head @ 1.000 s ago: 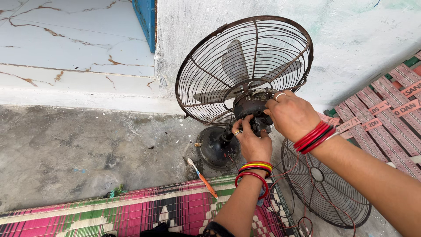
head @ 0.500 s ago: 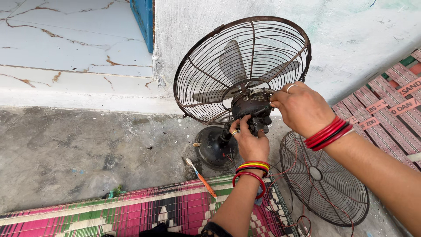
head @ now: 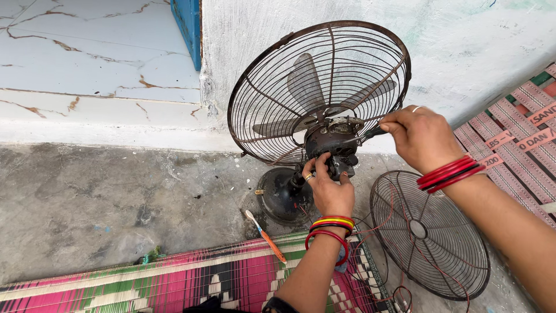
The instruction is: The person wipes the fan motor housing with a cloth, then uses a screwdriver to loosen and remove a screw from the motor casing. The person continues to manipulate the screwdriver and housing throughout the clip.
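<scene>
Your left hand (head: 327,188) grips the fan motor (head: 331,142) from six o'clock while your right hand (head: 420,136) pinches a tool (head: 370,133) at three o'clock, working its housing; the next move needs the motor braced.

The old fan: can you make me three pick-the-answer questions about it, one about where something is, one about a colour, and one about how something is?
1. Where does the loose fan grille lie?
A. flat on the floor beside the fan's base
B. on top of the fan
C. against the blue door frame

2. What colour is the handle of the screwdriver on the floor?
A. blue
B. orange
C. black

3. How is the table fan standing?
A. lying on its side
B. hanging from the wall
C. upright on its round base

Answers: 1 A, the grille rests flat on the concrete to the right of the base. 2 B, its handle is orange with a pale end. 3 C, the fan stands on its base while the left hand grips the motor housing and the right hand works a tool at it.
</scene>
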